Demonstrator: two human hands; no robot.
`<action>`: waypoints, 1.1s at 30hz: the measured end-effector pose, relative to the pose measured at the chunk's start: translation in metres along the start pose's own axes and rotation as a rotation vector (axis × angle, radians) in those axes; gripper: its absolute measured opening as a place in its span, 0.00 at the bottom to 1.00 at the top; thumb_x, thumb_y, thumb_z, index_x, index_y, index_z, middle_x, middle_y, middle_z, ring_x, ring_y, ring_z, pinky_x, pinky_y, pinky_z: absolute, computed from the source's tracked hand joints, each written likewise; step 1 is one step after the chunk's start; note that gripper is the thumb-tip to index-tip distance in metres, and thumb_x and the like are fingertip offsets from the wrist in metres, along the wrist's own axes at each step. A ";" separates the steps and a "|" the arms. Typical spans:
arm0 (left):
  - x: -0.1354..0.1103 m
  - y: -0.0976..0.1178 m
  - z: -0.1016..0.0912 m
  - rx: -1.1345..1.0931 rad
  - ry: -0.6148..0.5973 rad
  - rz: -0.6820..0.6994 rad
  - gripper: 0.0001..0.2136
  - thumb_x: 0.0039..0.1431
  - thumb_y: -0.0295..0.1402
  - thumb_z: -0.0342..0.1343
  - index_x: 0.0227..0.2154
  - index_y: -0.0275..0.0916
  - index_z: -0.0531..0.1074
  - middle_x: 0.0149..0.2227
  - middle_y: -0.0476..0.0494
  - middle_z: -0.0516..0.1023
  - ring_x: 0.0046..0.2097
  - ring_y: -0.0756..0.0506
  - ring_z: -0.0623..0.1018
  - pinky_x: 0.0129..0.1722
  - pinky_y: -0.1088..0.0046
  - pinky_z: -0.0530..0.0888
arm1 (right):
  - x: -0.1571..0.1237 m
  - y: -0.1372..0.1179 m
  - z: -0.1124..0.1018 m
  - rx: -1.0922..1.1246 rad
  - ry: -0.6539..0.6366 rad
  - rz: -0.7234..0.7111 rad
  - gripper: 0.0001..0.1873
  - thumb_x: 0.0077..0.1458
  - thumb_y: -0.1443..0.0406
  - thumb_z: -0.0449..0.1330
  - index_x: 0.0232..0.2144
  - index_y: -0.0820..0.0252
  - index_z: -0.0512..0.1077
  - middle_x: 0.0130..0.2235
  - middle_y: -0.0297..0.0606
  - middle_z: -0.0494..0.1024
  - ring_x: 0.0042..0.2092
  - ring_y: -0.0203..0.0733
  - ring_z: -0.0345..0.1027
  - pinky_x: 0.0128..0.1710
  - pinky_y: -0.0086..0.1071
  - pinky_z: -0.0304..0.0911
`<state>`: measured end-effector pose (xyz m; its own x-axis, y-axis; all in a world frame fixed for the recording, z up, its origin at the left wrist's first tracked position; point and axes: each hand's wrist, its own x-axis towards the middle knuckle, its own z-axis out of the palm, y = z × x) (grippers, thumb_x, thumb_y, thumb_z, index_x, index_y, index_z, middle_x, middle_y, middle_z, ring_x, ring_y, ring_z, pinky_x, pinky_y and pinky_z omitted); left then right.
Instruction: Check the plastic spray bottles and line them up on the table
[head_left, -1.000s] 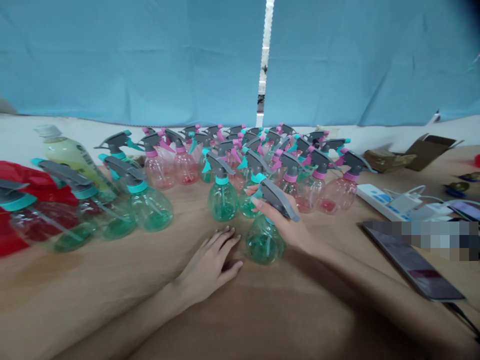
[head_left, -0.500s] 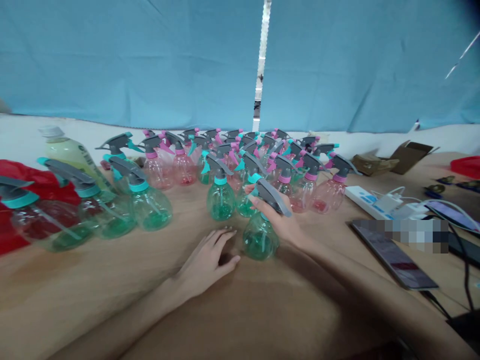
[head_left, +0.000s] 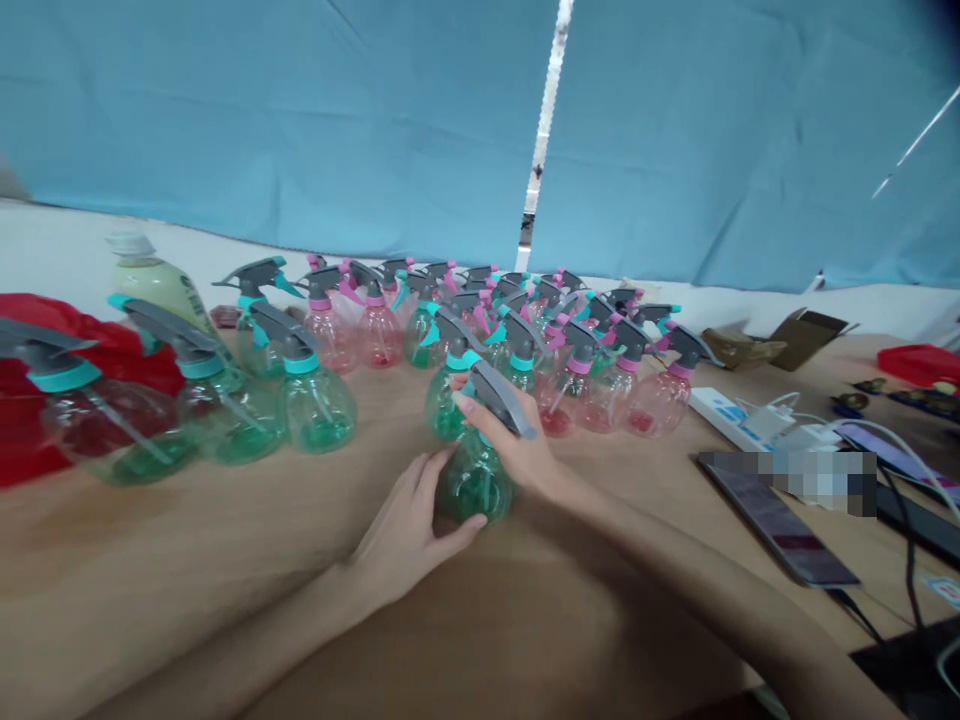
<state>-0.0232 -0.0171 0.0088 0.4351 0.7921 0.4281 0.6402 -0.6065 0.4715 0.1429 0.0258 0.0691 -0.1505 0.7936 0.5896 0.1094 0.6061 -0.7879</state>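
Observation:
My right hand (head_left: 529, 455) is wrapped round the neck and grey trigger head of a green spray bottle (head_left: 475, 480) that stands on the wooden table (head_left: 225, 540). My left hand (head_left: 409, 525) cups the left side of that bottle's round body, thumb under it and fingers curled against it. Right behind it stands another green spray bottle (head_left: 448, 400). Beyond that, a dense cluster of pink and green spray bottles (head_left: 570, 370) with grey triggers fills the middle of the table.
Several larger green spray bottles (head_left: 315, 400) stand at the left, with a red bag (head_left: 45, 400) and a pale drink bottle (head_left: 157, 290) behind. At the right lie a white power strip (head_left: 739, 420), a dark phone (head_left: 780, 520), cables and a cardboard box (head_left: 806, 335). A blue curtain hangs behind.
My right hand has drawn the green spray bottle left and nearer to me. My left hand, flat on the table before, has come up and closed on the bottle's body.

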 end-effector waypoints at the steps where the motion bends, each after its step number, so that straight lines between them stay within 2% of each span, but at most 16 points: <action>1: -0.002 -0.002 -0.002 -0.003 0.012 -0.013 0.29 0.60 0.42 0.54 0.60 0.41 0.50 0.54 0.35 0.66 0.55 0.35 0.69 0.52 0.52 0.67 | 0.001 -0.002 0.005 -0.003 -0.011 -0.002 0.17 0.56 0.54 0.58 0.44 0.56 0.72 0.40 0.37 0.76 0.37 0.39 0.70 0.40 0.37 0.67; 4: -0.008 -0.006 -0.012 -0.008 0.038 -0.054 0.30 0.60 0.44 0.54 0.60 0.39 0.50 0.55 0.34 0.65 0.57 0.34 0.67 0.53 0.51 0.66 | 0.005 -0.008 0.022 -0.011 -0.033 -0.010 0.16 0.56 0.54 0.57 0.44 0.53 0.71 0.38 0.36 0.76 0.36 0.39 0.70 0.40 0.38 0.68; 10: -0.011 -0.015 -0.029 -0.011 0.131 -0.069 0.32 0.58 0.45 0.56 0.59 0.39 0.50 0.57 0.33 0.64 0.57 0.33 0.67 0.52 0.52 0.67 | 0.013 -0.011 0.059 -0.001 -0.060 -0.089 0.13 0.57 0.56 0.57 0.43 0.52 0.70 0.44 0.37 0.77 0.39 0.41 0.72 0.44 0.39 0.68; 12: -0.010 -0.017 -0.034 0.001 0.179 -0.081 0.31 0.57 0.46 0.56 0.59 0.40 0.51 0.57 0.33 0.63 0.57 0.33 0.67 0.51 0.52 0.68 | 0.016 -0.010 0.069 0.016 -0.058 -0.110 0.13 0.57 0.56 0.57 0.43 0.52 0.70 0.43 0.38 0.77 0.40 0.42 0.73 0.44 0.39 0.69; 16: -0.007 -0.024 -0.043 0.108 0.219 -0.092 0.30 0.56 0.49 0.56 0.56 0.40 0.55 0.54 0.34 0.67 0.54 0.33 0.69 0.48 0.53 0.69 | 0.024 -0.011 0.080 -0.014 -0.055 -0.132 0.15 0.55 0.54 0.59 0.42 0.54 0.70 0.40 0.37 0.78 0.39 0.41 0.73 0.42 0.38 0.69; 20: -0.006 -0.032 -0.052 0.230 0.208 -0.067 0.30 0.55 0.52 0.55 0.53 0.37 0.58 0.50 0.33 0.70 0.51 0.31 0.71 0.47 0.51 0.69 | 0.032 -0.016 0.070 -0.208 -0.141 -0.172 0.17 0.50 0.51 0.63 0.35 0.58 0.70 0.34 0.36 0.76 0.37 0.41 0.71 0.40 0.38 0.68; 23: -0.003 -0.039 -0.058 0.302 0.227 -0.061 0.26 0.56 0.52 0.54 0.49 0.37 0.63 0.44 0.36 0.72 0.48 0.32 0.72 0.46 0.52 0.69 | 0.037 -0.019 0.054 -0.313 -0.207 -0.243 0.27 0.46 0.52 0.66 0.45 0.58 0.69 0.46 0.42 0.75 0.49 0.46 0.68 0.49 0.42 0.64; 25: 0.000 -0.042 -0.061 0.340 0.258 -0.047 0.26 0.58 0.52 0.53 0.50 0.37 0.62 0.45 0.36 0.71 0.48 0.33 0.71 0.45 0.54 0.69 | 0.041 -0.022 0.040 -0.346 -0.213 -0.259 0.32 0.45 0.51 0.66 0.50 0.57 0.67 0.51 0.43 0.72 0.53 0.46 0.66 0.52 0.43 0.62; 27: 0.005 -0.044 -0.064 0.389 0.289 -0.040 0.28 0.59 0.52 0.52 0.53 0.35 0.61 0.46 0.35 0.70 0.49 0.34 0.70 0.45 0.55 0.69 | 0.046 -0.026 0.026 -0.383 -0.166 -0.273 0.25 0.51 0.52 0.63 0.48 0.56 0.69 0.48 0.41 0.74 0.48 0.43 0.69 0.48 0.40 0.65; 29: 0.010 -0.045 -0.066 0.458 0.302 -0.052 0.30 0.59 0.53 0.51 0.55 0.34 0.60 0.46 0.34 0.70 0.49 0.33 0.70 0.45 0.55 0.68 | 0.054 -0.030 0.012 -0.489 -0.056 -0.334 0.19 0.55 0.54 0.60 0.44 0.58 0.71 0.44 0.42 0.76 0.46 0.43 0.69 0.46 0.38 0.65; 31: 0.016 -0.046 -0.068 0.523 0.297 -0.077 0.30 0.60 0.53 0.49 0.55 0.33 0.60 0.46 0.34 0.71 0.48 0.33 0.70 0.44 0.55 0.68 | 0.065 -0.035 0.001 -0.642 0.028 -0.415 0.14 0.58 0.58 0.58 0.44 0.61 0.70 0.44 0.44 0.76 0.49 0.45 0.68 0.49 0.39 0.63; 33: 0.021 -0.047 -0.069 0.577 0.293 -0.095 0.31 0.61 0.53 0.48 0.55 0.30 0.61 0.44 0.32 0.73 0.47 0.32 0.70 0.42 0.55 0.67 | 0.076 -0.037 -0.005 -0.821 0.058 -0.456 0.14 0.58 0.61 0.57 0.44 0.64 0.70 0.46 0.48 0.76 0.49 0.47 0.68 0.49 0.40 0.61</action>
<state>-0.0880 0.0236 0.0491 0.2215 0.7393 0.6359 0.9398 -0.3358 0.0630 0.1327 0.0643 0.1442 -0.3026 0.4584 0.8356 0.7138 0.6900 -0.1201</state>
